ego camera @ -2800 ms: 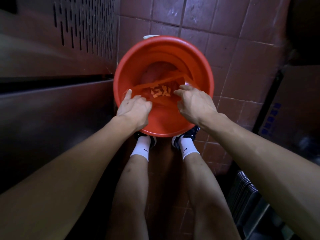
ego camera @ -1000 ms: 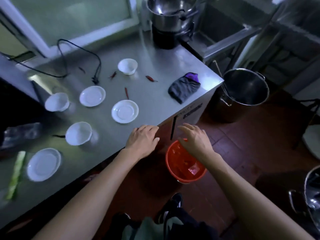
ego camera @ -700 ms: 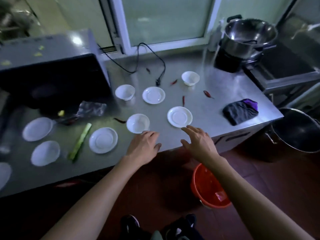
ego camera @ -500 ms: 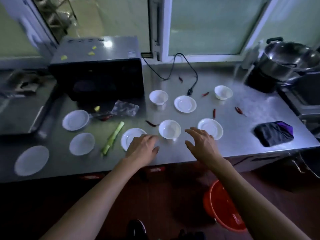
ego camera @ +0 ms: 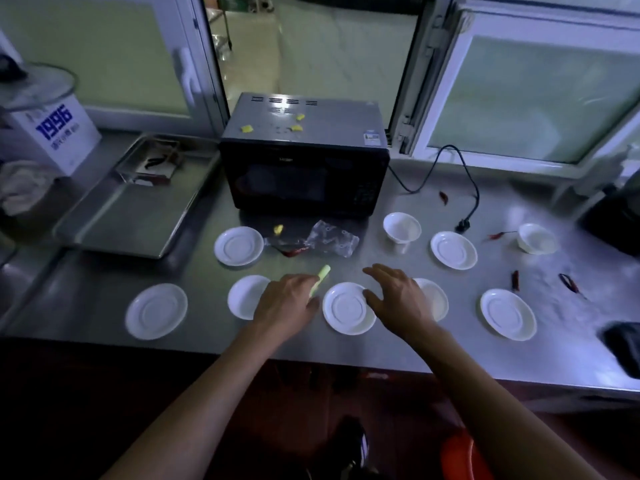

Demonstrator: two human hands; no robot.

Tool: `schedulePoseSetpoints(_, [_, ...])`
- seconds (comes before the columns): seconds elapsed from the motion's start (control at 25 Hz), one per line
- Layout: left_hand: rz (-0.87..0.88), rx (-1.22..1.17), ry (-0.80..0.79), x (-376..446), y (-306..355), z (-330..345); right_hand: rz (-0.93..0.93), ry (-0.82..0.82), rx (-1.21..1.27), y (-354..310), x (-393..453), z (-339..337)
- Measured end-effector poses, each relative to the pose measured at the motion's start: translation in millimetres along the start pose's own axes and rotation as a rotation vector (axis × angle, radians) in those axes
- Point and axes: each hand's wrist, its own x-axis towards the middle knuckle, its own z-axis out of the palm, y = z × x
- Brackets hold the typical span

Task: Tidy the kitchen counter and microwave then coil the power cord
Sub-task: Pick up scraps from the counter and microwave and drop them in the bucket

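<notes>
A black microwave (ego camera: 304, 161) stands at the back of the steel counter (ego camera: 207, 327), with yellow food scraps (ego camera: 297, 122) on its top. Its black power cord (ego camera: 465, 174) lies loose to the right, the plug (ego camera: 462, 225) on the counter. My left hand (ego camera: 285, 304) is closed around a pale green vegetable strip (ego camera: 321, 277), whose end sticks out past my fingers. My right hand (ego camera: 398, 299) hovers open, fingers spread, between a white plate (ego camera: 348, 310) and a white bowl (ego camera: 437, 299). Several more white plates and bowls are scattered about.
Red chillies (ego camera: 515, 280) and a crumpled plastic wrapper (ego camera: 332, 239) litter the counter. A steel tray (ego camera: 138, 209) sits left of the microwave beside a white box (ego camera: 52, 133). A dark cloth (ego camera: 623, 344) lies at the right edge. A red bucket (ego camera: 462, 457) stands on the floor.
I have straightened up from the red bucket on the floor and turned left along the counter. Both hands moved over the counter, and my left hand closed on the green strip.
</notes>
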Motion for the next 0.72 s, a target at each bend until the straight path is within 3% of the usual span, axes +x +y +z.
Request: schedulePoseSetpoints(0.72, [-0.266,0.099,-0.044,95,-118,-22,-0.166,-0.226,0.070,-36,203,102])
